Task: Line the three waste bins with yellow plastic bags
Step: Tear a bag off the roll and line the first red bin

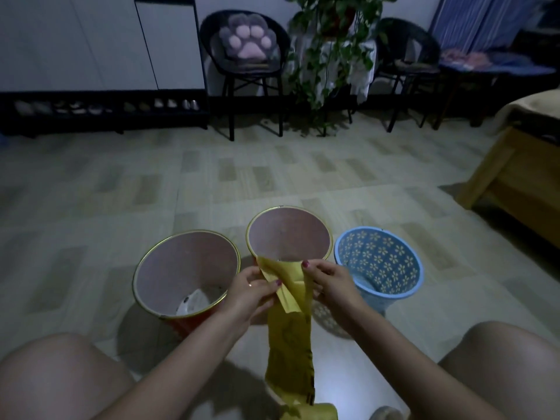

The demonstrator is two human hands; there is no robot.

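Three waste bins stand on the floor in front of me: a gold-rimmed red bin [157, 256] at the left, a second gold-rimmed bin [303, 213] in the middle, and a blue flower-patterned basket [394, 253] at the right. A long strip of yellow plastic bag [289, 325] runs up from a roll [321, 412] between my knees. My left hand [253, 287] and my right hand [328, 281] both pinch the strip's top end, just in front of the middle bin. The left bin has some white scraps at its bottom.
My bare knees frame the bottom corners. A white openwork basket [325, 316] lies partly hidden behind my right wrist. Further back stand a chair with a paw cushion [248, 40], a potted plant [330, 50], a shoe rack [103, 109] and a wooden bed frame [509, 183].
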